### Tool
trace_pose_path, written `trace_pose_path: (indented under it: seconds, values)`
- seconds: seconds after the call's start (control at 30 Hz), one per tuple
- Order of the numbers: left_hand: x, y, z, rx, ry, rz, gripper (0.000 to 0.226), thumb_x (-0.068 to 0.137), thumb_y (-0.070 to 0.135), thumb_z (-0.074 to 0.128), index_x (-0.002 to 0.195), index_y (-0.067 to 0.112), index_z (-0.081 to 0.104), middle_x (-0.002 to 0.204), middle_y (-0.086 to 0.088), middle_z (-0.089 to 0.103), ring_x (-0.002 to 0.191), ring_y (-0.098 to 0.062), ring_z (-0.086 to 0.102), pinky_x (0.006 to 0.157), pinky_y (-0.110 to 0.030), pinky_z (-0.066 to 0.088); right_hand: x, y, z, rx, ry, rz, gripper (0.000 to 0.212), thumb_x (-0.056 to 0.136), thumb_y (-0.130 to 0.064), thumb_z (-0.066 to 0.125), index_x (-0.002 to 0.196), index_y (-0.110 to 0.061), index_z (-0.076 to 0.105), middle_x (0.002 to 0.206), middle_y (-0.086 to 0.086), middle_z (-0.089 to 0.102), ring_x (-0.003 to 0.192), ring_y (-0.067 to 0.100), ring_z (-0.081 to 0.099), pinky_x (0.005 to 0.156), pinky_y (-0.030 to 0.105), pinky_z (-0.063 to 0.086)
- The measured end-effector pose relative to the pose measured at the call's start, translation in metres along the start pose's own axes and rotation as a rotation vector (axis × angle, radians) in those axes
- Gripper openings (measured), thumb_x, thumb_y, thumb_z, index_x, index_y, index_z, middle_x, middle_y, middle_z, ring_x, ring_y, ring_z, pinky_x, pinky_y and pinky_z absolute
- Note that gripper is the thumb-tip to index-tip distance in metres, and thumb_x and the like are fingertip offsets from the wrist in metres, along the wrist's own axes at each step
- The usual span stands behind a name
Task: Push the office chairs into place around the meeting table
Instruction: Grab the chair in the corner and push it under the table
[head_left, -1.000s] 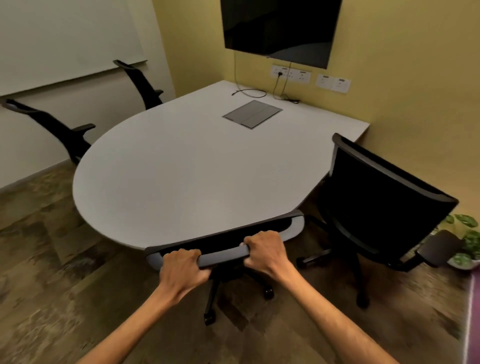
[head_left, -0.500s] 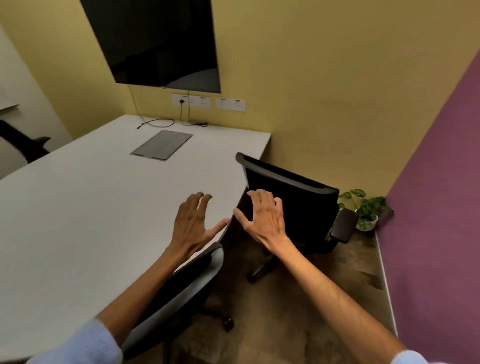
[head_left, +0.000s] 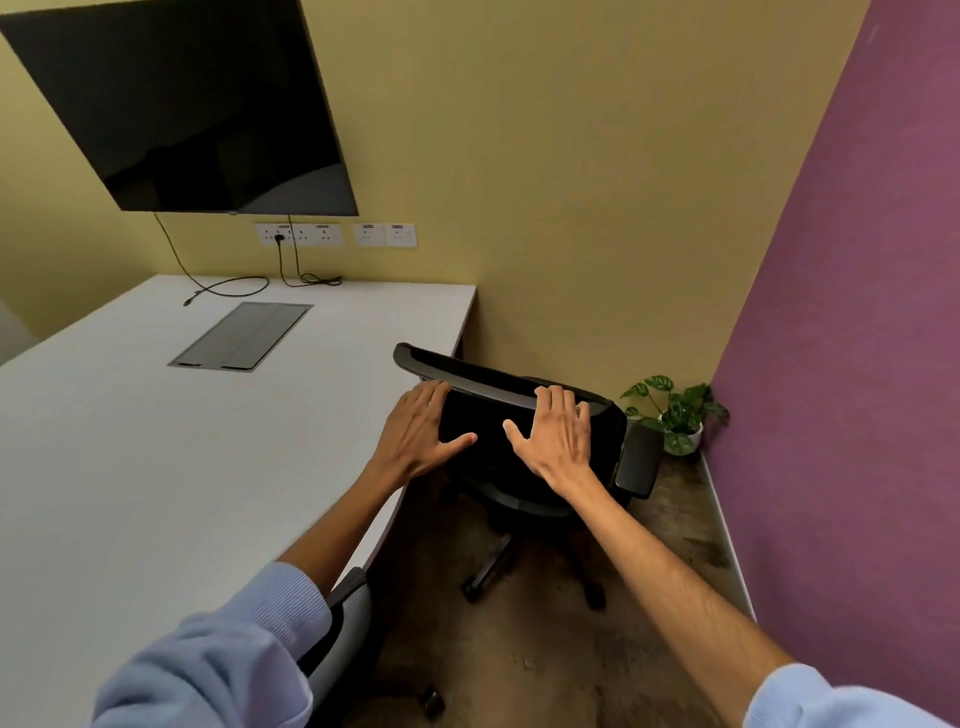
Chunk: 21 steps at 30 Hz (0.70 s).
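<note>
Black chair (head_left: 498, 415), backrest facing cam, top rail left-right

Meeting table (head_left: 156, 467): smooth matt white top, laminate look. Inset cable hatch (head_left: 241, 336): grey, brushed-metal look, dull sheen. Black office chair (head_left: 524, 447): backrest dark and matt, looks like mesh cloth; top rail smooth black plastic with a faint gloss; armrest pad (head_left: 640, 460) matt black. Second chair (head_left: 345, 629) at the table edge: back shell smooth light-grey plastic. Wall screen (head_left: 192, 114): glossy black, reflective. Yellow wall (head_left: 571, 182): matt paint. Purple wall (head_left: 852, 364): matt, slightly grainy. Floor (head_left: 540, 660): mottled brown, rough, carpet-like. Sleeves (head_left: 223, 670): pale blue knit cloth, ribbed cuffs. Plant pot (head_left: 691, 435): white, smooth.
</note>
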<state>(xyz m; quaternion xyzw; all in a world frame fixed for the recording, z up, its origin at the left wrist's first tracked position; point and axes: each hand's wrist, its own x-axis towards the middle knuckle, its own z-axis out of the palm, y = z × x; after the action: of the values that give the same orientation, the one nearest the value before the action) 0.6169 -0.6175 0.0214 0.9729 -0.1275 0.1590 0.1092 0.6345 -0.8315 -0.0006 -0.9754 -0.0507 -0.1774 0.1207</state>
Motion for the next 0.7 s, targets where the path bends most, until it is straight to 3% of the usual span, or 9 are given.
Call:
trace_pose_path:
  seconds: [0.23, 0.4, 0.5, 0.6, 0.7]
  values:
    - [0.049, -0.014, 0.024, 0.011, -0.093, 0.052, 0.083, 0.078, 0.069, 0.053, 0.135, 0.010, 0.043, 0.136, -0.011, 0.052, 0.125, -0.026, 0.048, 0.104, -0.038, 0.039, 0.034, 0.008, 0.023, -0.070, -0.076, 0.040, 0.057, 0.082, -0.056, 0.053, 0.114, -0.009, 0.055, 0.111, 0.010, 0.061, 0.104, 0.028, 0.054, 0.095, 0.044, 0.040]
    - [0.089, -0.036, 0.045, -0.005, -0.197, 0.139, 0.074, 0.076, 0.061, 0.061, 0.127, 0.009, 0.050, 0.127, -0.011, 0.057, 0.118, -0.027, 0.051, 0.103, -0.039, 0.038, 0.052, 0.007, 0.036, -0.118, -0.214, 0.106, 0.040, 0.081, -0.046, 0.058, 0.099, -0.011, 0.064, 0.093, 0.009, 0.070, 0.090, 0.029, 0.065, 0.082, 0.040, 0.042]
    - [0.115, -0.053, 0.057, 0.043, -0.231, 0.143, 0.052, 0.079, 0.058, 0.061, 0.099, 0.010, 0.057, 0.101, -0.009, 0.063, 0.096, -0.026, 0.056, 0.092, -0.038, 0.042, 0.066, 0.006, 0.039, -0.149, -0.243, 0.146, 0.026, 0.073, -0.032, 0.061, 0.089, -0.012, 0.068, 0.081, 0.008, 0.069, 0.078, 0.031, 0.067, 0.062, 0.033, 0.041]
    - [0.131, -0.059, 0.061, 0.101, -0.292, 0.091, 0.023, 0.074, 0.035, 0.060, 0.070, 0.012, 0.058, 0.070, -0.006, 0.065, 0.070, -0.028, 0.061, 0.075, -0.035, 0.043, 0.071, 0.007, 0.044, -0.182, -0.232, 0.156, 0.028, 0.069, -0.026, 0.059, 0.091, -0.014, 0.072, 0.076, 0.008, 0.069, 0.071, 0.031, 0.067, 0.057, 0.031, 0.038]
    - [0.142, -0.061, 0.062, 0.197, -0.362, 0.064, 0.013, 0.063, 0.026, 0.059, 0.061, 0.012, 0.061, 0.057, -0.005, 0.061, 0.058, -0.028, 0.060, 0.060, -0.028, 0.039, 0.072, 0.008, 0.047, -0.201, -0.222, 0.141, 0.031, 0.067, -0.025, 0.058, 0.091, -0.015, 0.074, 0.073, 0.008, 0.068, 0.069, 0.031, 0.066, 0.055, 0.029, 0.037]
